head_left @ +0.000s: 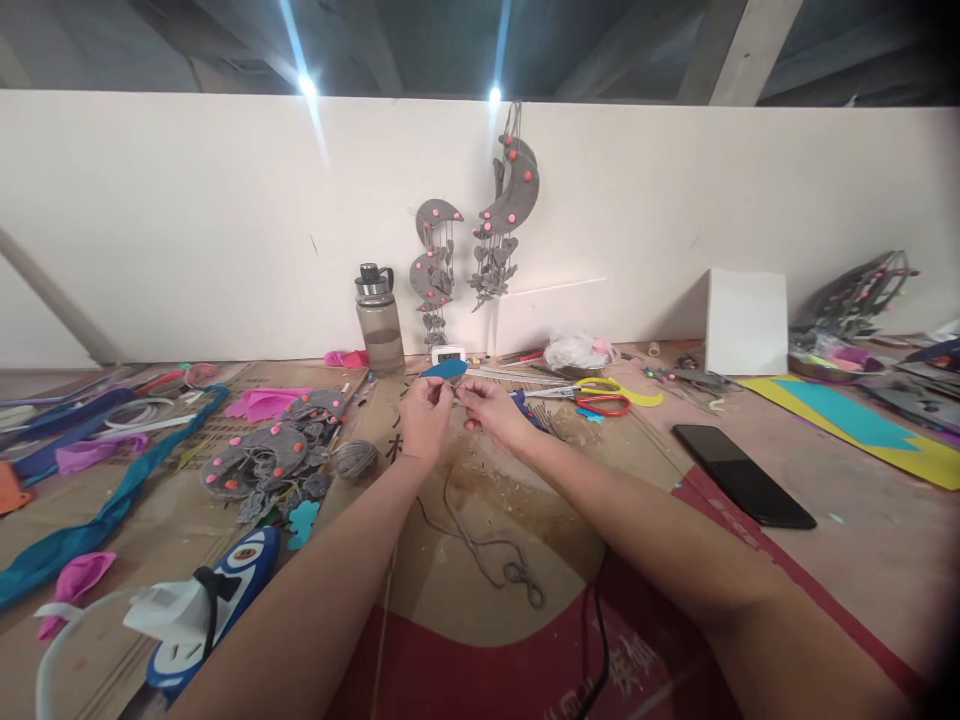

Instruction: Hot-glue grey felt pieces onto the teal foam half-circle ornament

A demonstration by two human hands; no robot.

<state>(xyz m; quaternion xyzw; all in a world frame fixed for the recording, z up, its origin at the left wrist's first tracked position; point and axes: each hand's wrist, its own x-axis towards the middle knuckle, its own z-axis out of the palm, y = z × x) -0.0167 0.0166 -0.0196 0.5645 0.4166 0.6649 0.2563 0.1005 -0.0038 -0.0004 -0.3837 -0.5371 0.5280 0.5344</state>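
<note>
My left hand and my right hand meet over the cardboard, fingers closed in a pinch. What lies between their fingertips is too small to make out. Just beyond the left fingertips shows a blue oval piece; whether it is held or lies behind them I cannot tell. Below the hands, a loose grey yarn strand trails over the cardboard, its upper end leading toward them. A ball of grey yarn sits left of my left wrist. Yellow-handled scissors and red-handled scissors lie right of my right hand.
Grey moon-shaped hangings with pink dots hang on the white wall. A water bottle stands by it. Left are grey dotted pieces and a blue-and-white power strip; right, a black phone and yellow sheets.
</note>
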